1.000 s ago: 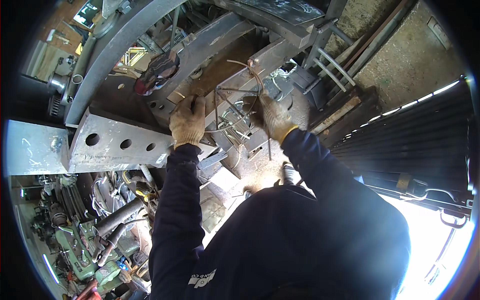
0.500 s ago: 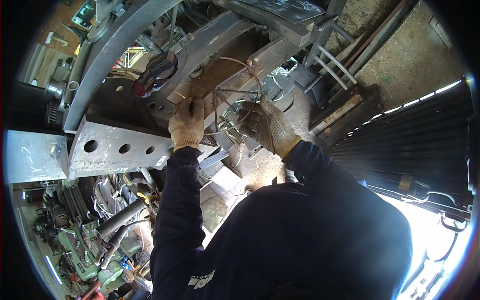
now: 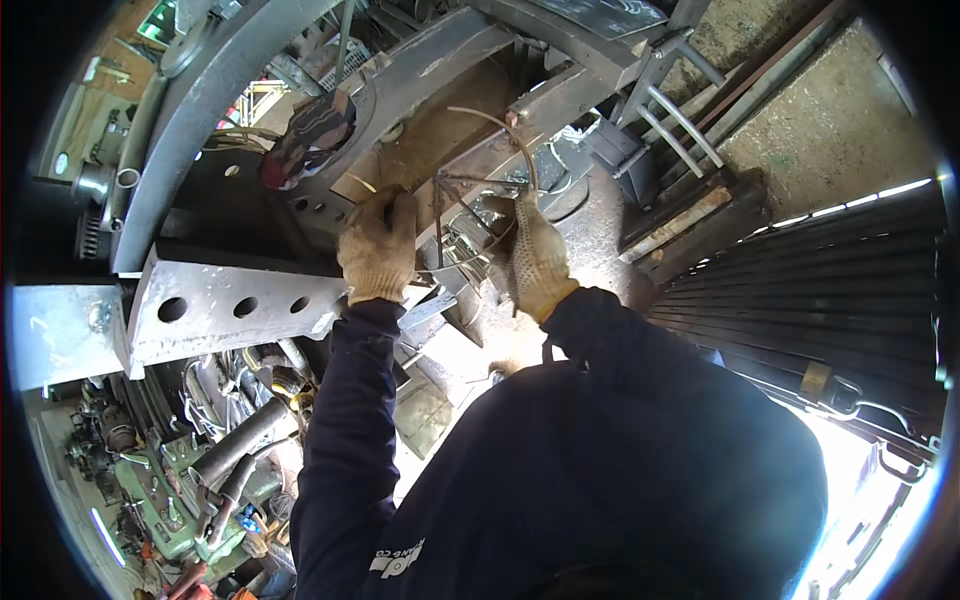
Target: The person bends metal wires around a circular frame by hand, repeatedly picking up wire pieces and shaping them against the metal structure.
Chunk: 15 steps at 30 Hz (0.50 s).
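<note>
Item: thin bent steel wire frame [image 3: 470,225], being positioned against a grey steel channel beam [image 3: 440,60].
Left hand [image 3: 378,245], in a tan knit glove, has its grip closed on the wire's left side; right hand [image 3: 535,255], gloved alike, holds the right side, fingers curled. A grey perforated steel bracket [image 3: 230,310] lies below-left of the left grip. Judged next: steady alignment before release.

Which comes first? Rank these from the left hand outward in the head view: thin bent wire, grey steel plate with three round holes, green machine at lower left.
1. Thin bent wire, just right.
2. Grey steel plate with three round holes, left.
3. Green machine, far below left.
</note>
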Each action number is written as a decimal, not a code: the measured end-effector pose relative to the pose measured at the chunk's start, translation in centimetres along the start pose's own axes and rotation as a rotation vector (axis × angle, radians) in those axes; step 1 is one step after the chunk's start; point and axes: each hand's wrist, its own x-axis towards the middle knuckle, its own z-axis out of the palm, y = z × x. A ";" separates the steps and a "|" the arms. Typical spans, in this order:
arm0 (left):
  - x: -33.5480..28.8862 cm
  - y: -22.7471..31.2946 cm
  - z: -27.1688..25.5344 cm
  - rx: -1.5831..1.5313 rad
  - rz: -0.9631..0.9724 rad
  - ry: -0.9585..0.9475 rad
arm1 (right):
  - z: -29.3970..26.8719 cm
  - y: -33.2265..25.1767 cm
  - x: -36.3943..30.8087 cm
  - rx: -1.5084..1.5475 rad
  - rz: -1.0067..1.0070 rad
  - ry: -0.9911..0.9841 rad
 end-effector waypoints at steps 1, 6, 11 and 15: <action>-0.1 0.0 0.0 0.000 0.016 0.037 | -1.1 -0.9 0.0 0.002 0.004 -0.008; -0.1 -0.5 0.2 0.052 -0.026 0.015 | -3.4 -4.0 2.0 -0.502 -0.046 -0.067; -0.1 -0.9 0.6 0.037 0.032 0.085 | -3.2 -4.4 4.4 -0.901 -0.260 -0.135; -0.2 -0.9 0.6 0.015 0.048 0.092 | -3.6 -3.9 4.3 -0.702 -0.124 -0.095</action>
